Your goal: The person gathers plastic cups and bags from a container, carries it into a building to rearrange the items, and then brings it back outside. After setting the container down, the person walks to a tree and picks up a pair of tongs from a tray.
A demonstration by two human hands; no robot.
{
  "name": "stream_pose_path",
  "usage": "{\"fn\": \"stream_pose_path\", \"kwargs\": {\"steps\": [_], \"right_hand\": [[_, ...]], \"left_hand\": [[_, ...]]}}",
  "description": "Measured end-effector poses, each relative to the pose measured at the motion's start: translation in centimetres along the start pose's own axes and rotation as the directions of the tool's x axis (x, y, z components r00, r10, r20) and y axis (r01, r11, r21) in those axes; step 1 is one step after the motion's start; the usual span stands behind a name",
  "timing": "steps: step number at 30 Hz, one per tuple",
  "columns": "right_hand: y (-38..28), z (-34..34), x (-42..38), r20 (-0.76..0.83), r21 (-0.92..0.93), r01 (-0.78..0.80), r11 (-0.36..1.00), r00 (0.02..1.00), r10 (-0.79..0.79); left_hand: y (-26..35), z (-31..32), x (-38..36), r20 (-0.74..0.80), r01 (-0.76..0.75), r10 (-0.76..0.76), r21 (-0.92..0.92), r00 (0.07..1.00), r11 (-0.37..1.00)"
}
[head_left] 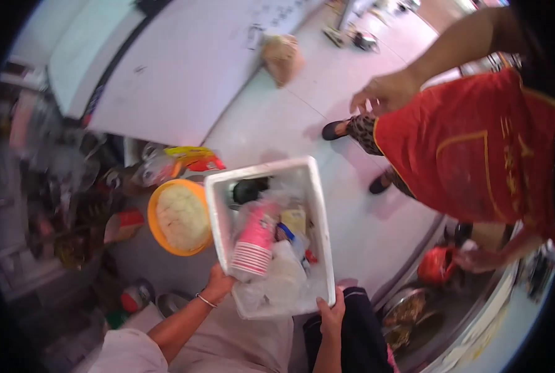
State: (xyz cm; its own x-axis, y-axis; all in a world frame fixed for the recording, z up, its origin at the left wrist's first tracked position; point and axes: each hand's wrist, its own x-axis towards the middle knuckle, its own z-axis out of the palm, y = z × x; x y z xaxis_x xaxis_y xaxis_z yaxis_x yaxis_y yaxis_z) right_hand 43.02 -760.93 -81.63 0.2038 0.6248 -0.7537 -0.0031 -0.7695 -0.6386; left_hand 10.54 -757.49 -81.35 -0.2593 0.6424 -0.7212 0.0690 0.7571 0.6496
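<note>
My left hand (219,285), with a bracelet at the wrist, grips the near left edge of a white foam box (325,248). On the near right corner of the same box my right hand (331,309) is closed, thumb over the rim. The box is held tilted in front of my body. Inside lie a sleeve of pink paper cups (254,245), clear plastic bags (285,276), a yellowish packet (294,221) and a dark round item (249,189). Bags hide some of the contents.
An orange tub (155,230) of pale dough-like stuff stands just left of the box. A co-worker in a red apron (458,155) stands at right, one hand near a red bag (436,265). A large white panel (172,74) and a bag (282,57) lie ahead.
</note>
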Motion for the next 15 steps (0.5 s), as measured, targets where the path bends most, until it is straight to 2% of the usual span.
{"fn": "stream_pose_path", "kwargs": {"steps": [1, 3, 6, 7, 10, 11, 12, 13, 15], "right_hand": [[-0.3, -0.6, -0.5, 0.006, -0.060, -0.053, 0.997, 0.999, 0.054], [-1.0, 0.3, -2.7, 0.044, -0.025, -0.059, 0.998, 0.997, 0.061], [0.0, 1.5, -5.9, 0.137, -0.053, -0.126, 0.991, 0.982, 0.132], [0.7, 0.0, -6.5, 0.173, -0.051, -0.144, 0.988, 0.973, 0.151], [-0.9, 0.2, -10.0, 0.233, -0.157, -0.063, 0.986, 0.967, 0.099], [-1.9, 1.4, -11.6, 0.204, -0.369, 0.188, 0.910, 0.972, -0.118], [-3.2, 2.9, -12.9, 0.226, -0.558, 0.395, 0.730, 0.919, -0.324], [-6.6, 4.0, -14.6, 0.295, -0.687, 0.536, 0.491, 0.823, -0.485], [-10.9, 6.7, -16.6, 0.314, -0.647, 0.641, 0.414, 0.718, -0.621]], "left_hand": [[0.7, -0.1, -0.7, 0.013, 0.007, -0.007, 0.013, 1.000, 1.000], [0.9, -2.1, -2.6, 0.044, 0.044, -0.045, 0.021, 0.998, 0.999], [-2.8, -5.2, -4.4, 0.015, -0.119, 0.118, 0.168, 0.993, 0.978], [-3.0, -4.4, -6.4, -0.009, -0.056, 0.061, 0.298, 0.998, 0.953], [-5.2, -5.3, -10.5, -0.059, 0.060, -0.050, 0.190, 0.997, 0.980], [-6.1, -6.9, -11.4, -0.064, 0.083, -0.074, 0.140, 0.995, 0.987], [-6.4, -8.4, -12.3, -0.065, 0.111, -0.105, 0.092, 0.992, 0.990], [-4.1, -9.8, -14.0, -0.073, 0.153, -0.148, 0.070, 0.986, 0.986], [-3.5, -10.8, -16.5, -0.088, 0.197, -0.192, 0.044, 0.977, 0.979]]}}
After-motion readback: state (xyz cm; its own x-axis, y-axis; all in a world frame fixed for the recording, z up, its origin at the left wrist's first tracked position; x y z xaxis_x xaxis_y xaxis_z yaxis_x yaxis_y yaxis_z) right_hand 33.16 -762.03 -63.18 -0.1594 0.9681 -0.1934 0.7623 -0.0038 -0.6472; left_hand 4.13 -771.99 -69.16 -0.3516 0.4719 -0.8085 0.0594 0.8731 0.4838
